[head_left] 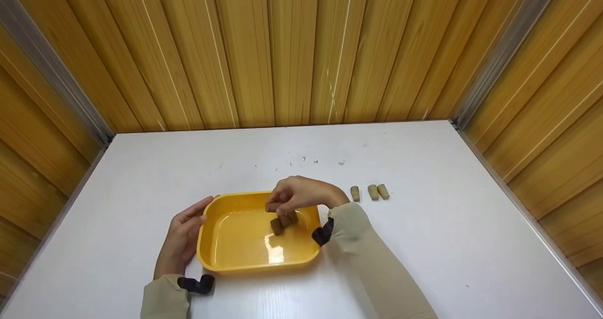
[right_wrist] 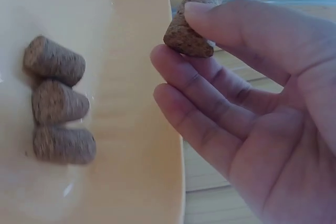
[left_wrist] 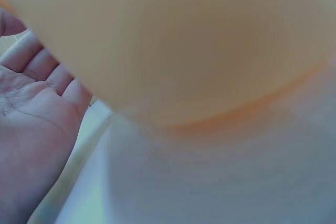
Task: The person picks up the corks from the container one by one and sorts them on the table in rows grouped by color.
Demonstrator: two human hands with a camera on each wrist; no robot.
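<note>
My right hand (head_left: 301,192) pinches a brown cork (right_wrist: 193,22) between thumb and fingers, above the right half of a yellow tray (head_left: 259,267). Below it, three tapered corks (right_wrist: 58,100) lie side by side on the tray floor. At the tray's left end, my left hand (head_left: 184,232) rests against the outer wall with its fingers extended and the thumb by the rim. The left wrist view shows its palm (left_wrist: 37,114) beside the blurred tray wall, which hides the fingertips.
On the white table (head_left: 424,253), right of the tray, one cork (head_left: 354,193) stands apart from a pair of corks (head_left: 378,192). Yellow wood-grain panels (head_left: 292,50) rise at the back and both sides. Small dark marks dot the tabletop behind the tray.
</note>
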